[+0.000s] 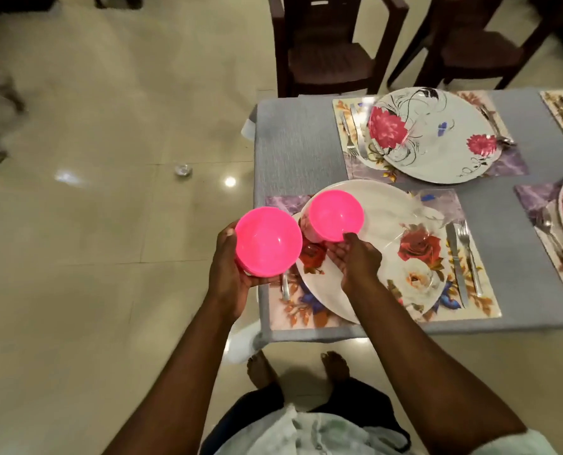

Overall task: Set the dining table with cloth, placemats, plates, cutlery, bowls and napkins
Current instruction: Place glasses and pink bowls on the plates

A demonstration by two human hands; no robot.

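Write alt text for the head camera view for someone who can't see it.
A person's left hand holds a pink bowl while the right hand sets a second pink bowl on a floral plate on the near placemat. Knife and fork lie beside the plate; another place setting lies beyond.

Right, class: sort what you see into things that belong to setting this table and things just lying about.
Belongs to the job:
pink bowl held in left hand
second pink bowl at right hand
near plate
far plate
placemat
knife
fork
grey cloth

Just lying about:
chairs
small shiny object on the floor
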